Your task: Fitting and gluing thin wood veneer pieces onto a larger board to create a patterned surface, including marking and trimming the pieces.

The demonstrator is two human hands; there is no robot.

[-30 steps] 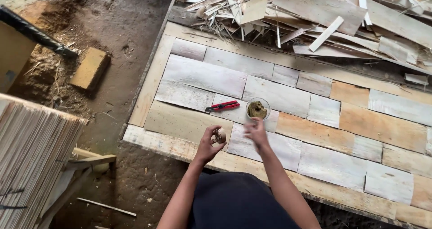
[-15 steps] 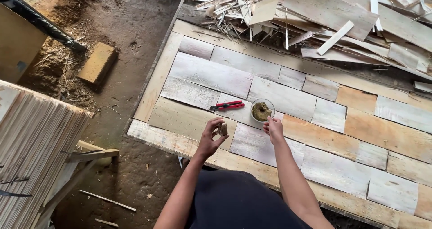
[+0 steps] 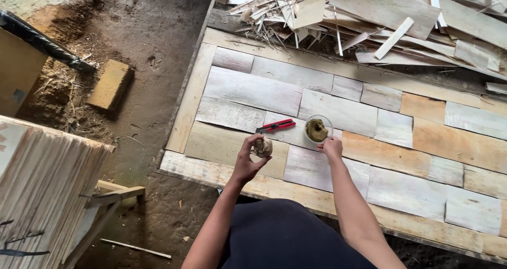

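Dirt-floor workshop, patchwork veneer desk point(image 3: 253, 92). Left hand point(image 3: 250, 160) pinched small grey roll point(image 3: 262, 148); right hand point(image 3: 332, 148) fingers curled together, touching clear putty-filled cup point(image 3: 318, 129); red cutter point(image 3: 275, 125) just left.

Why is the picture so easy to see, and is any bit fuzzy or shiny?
In the head view the light is soft and even, with no glare. The wood panel looks sharp; the left hand holding a small lump and the right hand by the clear cup are slightly soft. Straight boards bend a little near the edges.
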